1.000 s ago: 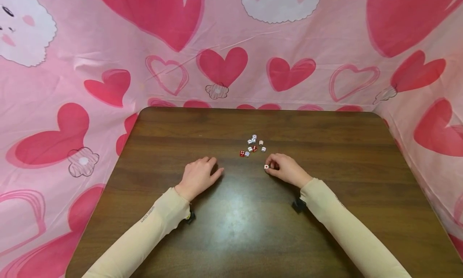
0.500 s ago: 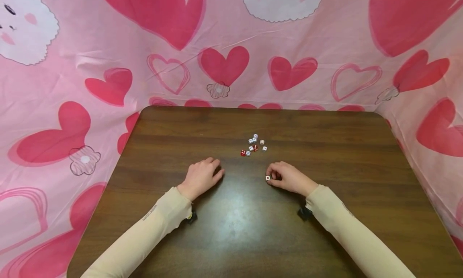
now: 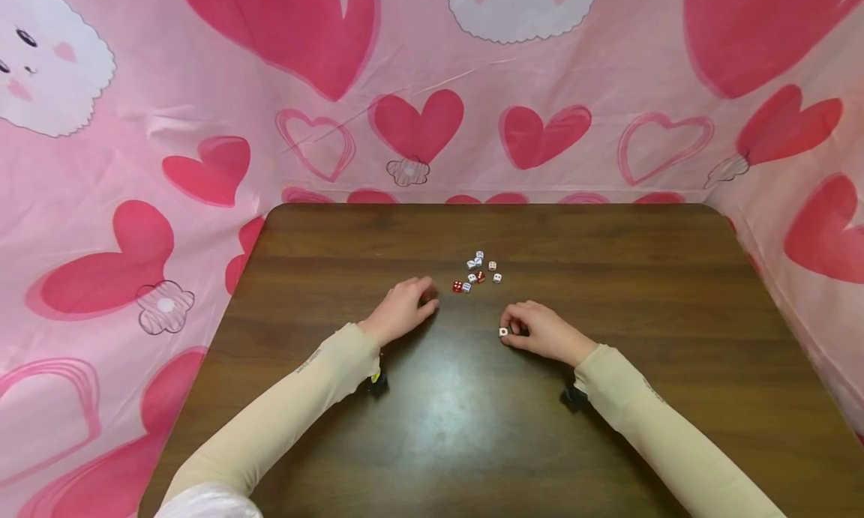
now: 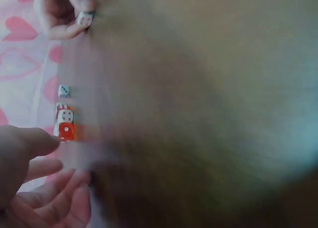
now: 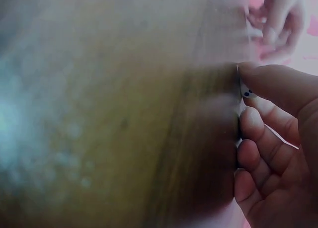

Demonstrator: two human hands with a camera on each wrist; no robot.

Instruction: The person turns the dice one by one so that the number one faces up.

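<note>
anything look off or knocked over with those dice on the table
Nothing stands out. A loose cluster of dice lies on the table, and the right hand pinches one white die apart from it. No damage shows, though the dice appear small.

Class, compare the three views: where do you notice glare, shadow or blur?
Head: pale glare on the table, near its middle; left wrist: table smeared by blur, dark shadow beside the left hand, red die clearer; right wrist: table blurred, bluish glare at the left edge, left hand washed out behind the sharper right hand.
</note>
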